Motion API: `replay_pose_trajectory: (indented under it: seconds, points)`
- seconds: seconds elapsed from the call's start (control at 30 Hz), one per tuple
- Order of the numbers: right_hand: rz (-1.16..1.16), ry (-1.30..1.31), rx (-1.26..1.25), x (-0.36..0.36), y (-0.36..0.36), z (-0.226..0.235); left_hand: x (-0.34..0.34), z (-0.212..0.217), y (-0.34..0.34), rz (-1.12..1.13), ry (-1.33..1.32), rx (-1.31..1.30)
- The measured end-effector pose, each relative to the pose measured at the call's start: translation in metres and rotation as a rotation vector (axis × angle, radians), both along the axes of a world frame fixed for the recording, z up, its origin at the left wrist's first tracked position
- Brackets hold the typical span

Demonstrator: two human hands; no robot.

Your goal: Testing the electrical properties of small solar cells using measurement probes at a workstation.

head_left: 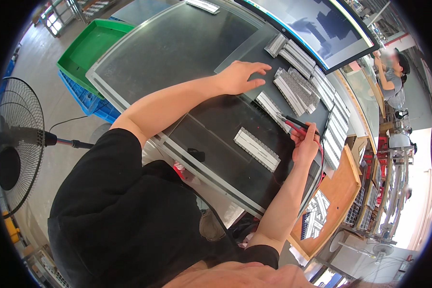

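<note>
My right hand [306, 145] is closed around a pair of test probes [295, 125], one red and one black, with thin leads trailing down past my wrist. Their tips meet the end of a white, grey-edged strip [270, 106] lying on the dark tabletop; whether they touch it is hard to tell. Over the table, left of a pile of similar strips [295, 91], my left hand [242, 77] holds nothing, fingers apart. Nearer to me lies another pale strip with toothed edges [257, 149].
A monitor [321, 31] stands at the back. More strips [338, 125] line the right side, beside a wooden tray [343, 192] with loose pieces. At left are a green bin [93, 50] on a blue crate [89, 98] and a fan [19, 149]. Another person [393, 79] works far right.
</note>
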State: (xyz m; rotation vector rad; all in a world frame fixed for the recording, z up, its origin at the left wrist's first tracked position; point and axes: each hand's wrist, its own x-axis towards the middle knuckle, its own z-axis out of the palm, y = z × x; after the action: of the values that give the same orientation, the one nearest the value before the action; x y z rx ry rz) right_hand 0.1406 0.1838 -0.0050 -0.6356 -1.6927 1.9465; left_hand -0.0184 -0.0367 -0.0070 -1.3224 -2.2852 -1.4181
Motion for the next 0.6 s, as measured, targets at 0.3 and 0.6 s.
replay_pose_trajectory:
  seconds: [0.3,0.6]
  points:
    - [-0.003,0.007,0.006,-0.0006,0.0016,-0.0004,-0.0019,-0.0035,0.0030,0.083,0.090,0.023]
    - [-0.006,0.008,0.001,0.0000,0.0021,-0.0031,-0.0021,-0.0063,0.0026,0.112,0.049,-0.006]
